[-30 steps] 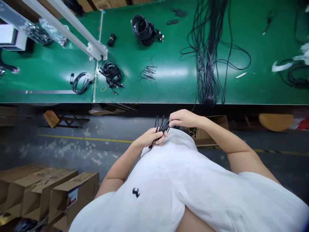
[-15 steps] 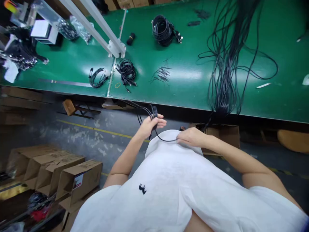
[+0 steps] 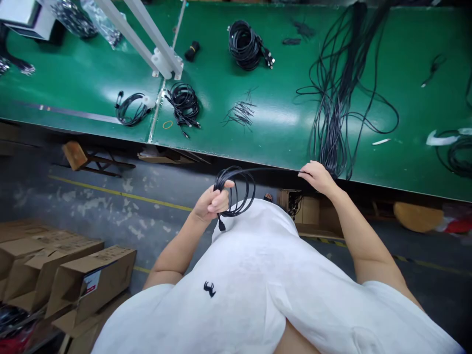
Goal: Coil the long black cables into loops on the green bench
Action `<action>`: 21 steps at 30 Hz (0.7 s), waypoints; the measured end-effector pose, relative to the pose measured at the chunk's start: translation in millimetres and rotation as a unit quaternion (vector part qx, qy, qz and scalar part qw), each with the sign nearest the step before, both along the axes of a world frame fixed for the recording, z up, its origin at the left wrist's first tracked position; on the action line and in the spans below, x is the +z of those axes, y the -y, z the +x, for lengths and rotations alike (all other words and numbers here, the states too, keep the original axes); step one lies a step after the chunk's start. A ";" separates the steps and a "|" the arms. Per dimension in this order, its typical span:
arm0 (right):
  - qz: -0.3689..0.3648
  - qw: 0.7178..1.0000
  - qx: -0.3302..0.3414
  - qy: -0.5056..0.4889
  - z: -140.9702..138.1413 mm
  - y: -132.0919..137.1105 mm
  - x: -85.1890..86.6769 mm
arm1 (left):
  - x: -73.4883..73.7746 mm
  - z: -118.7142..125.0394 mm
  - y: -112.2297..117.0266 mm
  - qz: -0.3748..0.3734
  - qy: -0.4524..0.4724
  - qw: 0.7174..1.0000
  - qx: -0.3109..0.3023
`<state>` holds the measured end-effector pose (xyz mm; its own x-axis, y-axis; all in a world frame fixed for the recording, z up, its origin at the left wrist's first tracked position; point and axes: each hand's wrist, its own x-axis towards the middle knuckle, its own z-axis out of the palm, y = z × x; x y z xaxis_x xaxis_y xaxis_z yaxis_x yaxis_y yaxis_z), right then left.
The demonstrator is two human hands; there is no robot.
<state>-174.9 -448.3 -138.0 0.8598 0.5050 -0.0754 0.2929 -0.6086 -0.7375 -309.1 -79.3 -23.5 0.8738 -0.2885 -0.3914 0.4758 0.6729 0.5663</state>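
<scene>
My left hand (image 3: 212, 202) is closed round a black cable (image 3: 238, 189) wound into a few loops in front of my white shirt. One strand runs from the loops to the right, level with the bench edge, to my right hand (image 3: 317, 177), whose fingers pinch it by the edge of the green bench (image 3: 273, 132). Just beyond my right hand a thick bundle of long black cables (image 3: 332, 113) lies spread on the bench and hangs over its edge.
On the bench lie coiled cable bundles (image 3: 183, 102) (image 3: 245, 44) (image 3: 131, 107), a small heap of black ties (image 3: 239, 112) and a white frame rail (image 3: 147, 42). Cardboard boxes (image 3: 84, 285) stand on the floor at the left, another box (image 3: 313, 211) under the bench.
My right hand has gone from my shirt up to the bench edge, drawing the strand out. The loops in my left hand have grown, and the view has shifted a little.
</scene>
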 end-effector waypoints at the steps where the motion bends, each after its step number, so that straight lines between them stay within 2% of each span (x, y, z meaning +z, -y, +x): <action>1: -0.011 1.000 -0.003 -0.019 -5.0 -0.5 -4.9 | 3.0 1.4 -1.2 0.008 -0.009 1.000 0.020; 4: -0.061 0.994 0.008 -0.088 -28.4 -9.6 -13.6 | 11.3 5.4 -5.1 0.030 -0.029 0.997 0.070; 6: -0.146 0.986 0.047 -0.064 -45.5 -16.7 -11.3 | 13.7 8.9 -8.5 0.032 -0.029 0.996 0.073; 9: -0.304 0.946 0.096 0.050 -66.2 -28.7 8.0 | 5.4 15.2 -11.1 0.064 -0.028 0.994 0.080; 11: -0.353 0.914 0.170 0.106 -76.1 -42.2 28.2 | -10.5 18.0 -7.8 0.120 -0.031 0.990 0.071; 13: -0.334 0.892 0.273 0.137 -83.2 -62.6 48.1 | -32.4 17.2 0.7 0.185 -0.027 0.982 0.032; 15: -0.287 0.878 0.344 0.166 -87.0 -87.9 62.7 | -55.2 12.7 12.4 0.242 -0.015 0.970 -0.031; 18: -0.259 0.877 0.348 0.208 -85.8 -124.0 71.2 | -79.4 3.8 28.0 0.332 0.021 0.932 -0.145; 21: -0.261 0.880 0.328 0.224 -82.0 -143.5 68.3 | -86.1 0.0 32.9 0.410 0.091 0.868 -0.265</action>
